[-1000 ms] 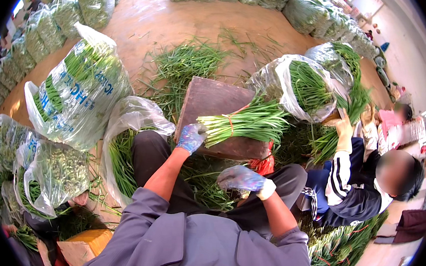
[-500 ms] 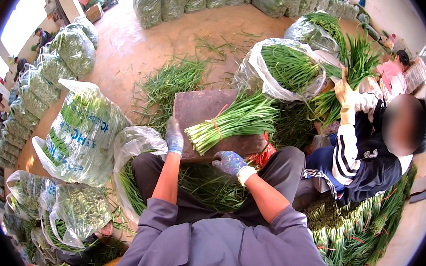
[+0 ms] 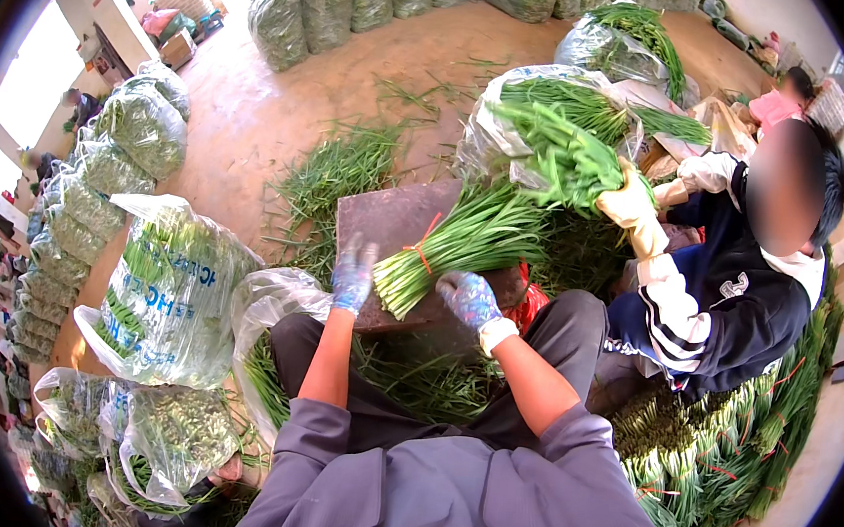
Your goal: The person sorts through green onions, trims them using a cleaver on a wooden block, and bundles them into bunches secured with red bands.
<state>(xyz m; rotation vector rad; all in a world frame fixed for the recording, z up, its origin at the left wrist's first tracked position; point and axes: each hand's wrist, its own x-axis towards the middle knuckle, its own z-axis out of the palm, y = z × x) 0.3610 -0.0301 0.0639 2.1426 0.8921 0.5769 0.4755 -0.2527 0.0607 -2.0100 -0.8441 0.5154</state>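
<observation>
A bundle of garlic chives [image 3: 463, 242], bound by a red tie, lies across a dark, worn block [image 3: 386, 211] in front of me. Its pale cut ends point toward me and left. My left hand [image 3: 353, 274], in a patterned blue glove, is open with fingers stretched beside those ends. Just right of the ends is my right hand [image 3: 469, 299], in a matching glove; its fingers curve loosely and its fingertips are partly hidden. Neither hand grips the bundle. At the right, a co-worker's gloved hand [image 3: 630, 206] holds another bunch of greens [image 3: 560, 151], blurred by motion.
An open plastic bag of chives [image 3: 483, 120] stands beyond the block. A full printed bag [image 3: 177, 289] is at my left. Loose chives [image 3: 340, 173] litter the floor. Tied bundles [image 3: 723, 466] are piled behind the co-worker [image 3: 746, 309]. Filled bags [image 3: 146, 118] line the far left.
My left hand has moved slightly down toward the cut ends, and my right hand up and right. The co-worker has lowered the raised bunch and swung it left toward the open bag.
</observation>
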